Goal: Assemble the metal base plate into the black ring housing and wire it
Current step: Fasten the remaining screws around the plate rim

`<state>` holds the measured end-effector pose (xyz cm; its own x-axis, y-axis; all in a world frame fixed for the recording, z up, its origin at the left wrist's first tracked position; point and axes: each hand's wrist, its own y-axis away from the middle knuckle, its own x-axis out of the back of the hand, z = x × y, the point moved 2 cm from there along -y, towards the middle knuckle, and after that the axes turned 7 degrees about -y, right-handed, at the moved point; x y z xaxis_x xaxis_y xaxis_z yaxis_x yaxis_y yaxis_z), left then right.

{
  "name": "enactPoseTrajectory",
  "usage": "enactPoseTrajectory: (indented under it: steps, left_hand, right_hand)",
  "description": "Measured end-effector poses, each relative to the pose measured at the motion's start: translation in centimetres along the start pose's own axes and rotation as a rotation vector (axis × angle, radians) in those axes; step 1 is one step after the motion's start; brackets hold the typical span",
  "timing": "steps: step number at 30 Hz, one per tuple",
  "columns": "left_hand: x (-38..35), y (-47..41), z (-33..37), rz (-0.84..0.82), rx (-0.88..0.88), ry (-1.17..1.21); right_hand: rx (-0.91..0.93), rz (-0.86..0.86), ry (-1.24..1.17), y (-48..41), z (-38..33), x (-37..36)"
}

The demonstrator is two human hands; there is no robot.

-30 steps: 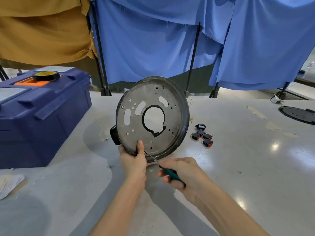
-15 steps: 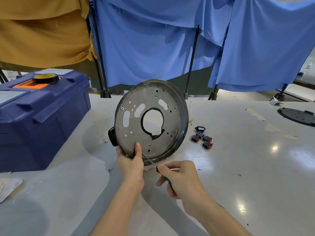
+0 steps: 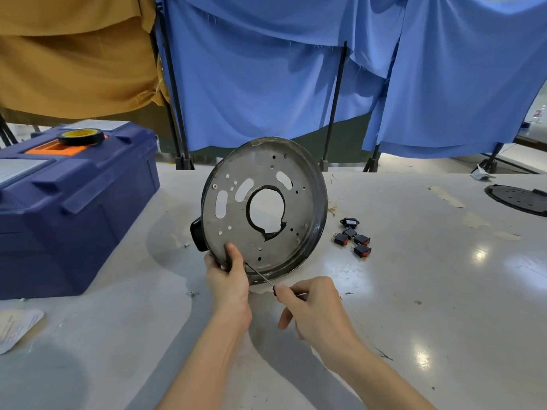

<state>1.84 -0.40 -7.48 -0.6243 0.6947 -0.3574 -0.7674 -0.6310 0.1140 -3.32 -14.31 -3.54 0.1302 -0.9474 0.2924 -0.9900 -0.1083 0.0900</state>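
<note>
The round metal base plate (image 3: 299,214), grey with slots and a big central hole, sits inside the black ring housing (image 3: 318,232). The assembly stands tilted on its edge on the white table (image 3: 414,291). My left hand (image 3: 228,279) grips its lower left rim, thumb pressed on the plate. My right hand (image 3: 313,306) pinches a thin screwdriver (image 3: 260,275) whose tip touches the plate's lower edge beside my left thumb. One screw (image 3: 214,186) sits in the plate's upper left.
A blue toolbox (image 3: 74,208) with a tape roll (image 3: 81,136) stands at the left. Several small black and red switches (image 3: 353,239) lie right of the housing. A black disc (image 3: 518,198) lies far right. Loose screws (image 3: 191,293) and a paper (image 3: 16,327) lie at the left.
My right hand has shifted its hold up the screwdriver handle, and its fingers have turned. The housing stays held in about the same place.
</note>
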Motion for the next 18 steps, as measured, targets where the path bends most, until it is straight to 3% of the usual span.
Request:
enactPoseTrajectory:
  steps: [3, 8, 10, 16, 18]
  left_hand:
    - [-0.02, 0.04, -0.02, 0.008, -0.006, -0.002]
    - [-0.02, -0.14, -0.08, -0.012, 0.013, 0.019]
    - [0.00, -0.27, -0.11, -0.014, 0.004, 0.010]
    - [0.01, -0.30, -0.26, 0.007, -0.010, 0.018]
    - [-0.06, -0.38, -0.31, 0.010, -0.007, 0.021]
  right_hand:
    - [-0.019, 0.025, -0.123, -0.12, -0.50, 0.45]
    - [0.149, 0.111, 0.024, -0.37, -0.57, 0.69]
    - [0.119, 0.075, 0.031, -0.31, -0.11, 0.34]
    - [-0.109, -0.004, -0.251, -0.59, 0.17, 0.53]
    - [-0.042, 0.038, -0.154, -0.66, -0.03, 0.67]
